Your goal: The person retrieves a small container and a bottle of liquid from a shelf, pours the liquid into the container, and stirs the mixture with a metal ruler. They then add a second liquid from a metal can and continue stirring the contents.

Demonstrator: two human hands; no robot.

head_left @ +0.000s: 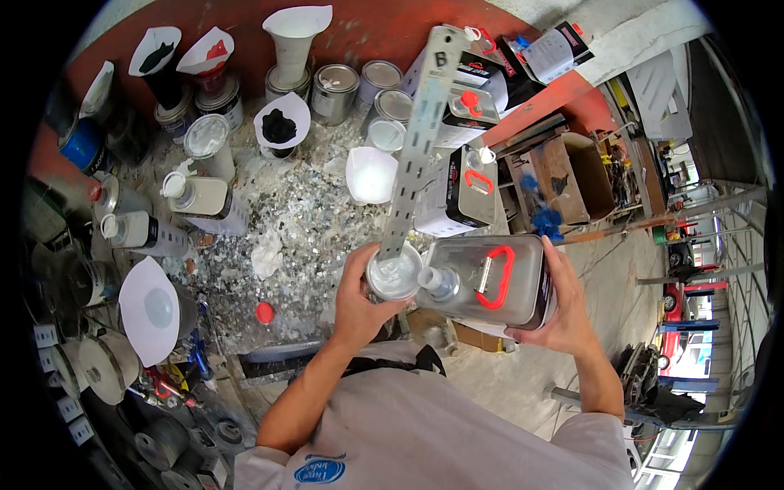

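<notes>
My left hand is wrapped round a cup of pale grey-white liquid. A long perforated metal strip, like a mixing ruler, stands in the cup and leans away toward the wall. My right hand grips the base end of a rectangular metal can with a red handle. The can is tipped, with its pale spout at the cup's right rim. I cannot make out a stream of liquid. On the bench to the left lies a red cap.
The paint-spattered bench carries several tins and cups with paper funnels, such as one with black paint. Another red-handled can stands just beyond my right hand's can. A crumpled white wad lies left of the cup.
</notes>
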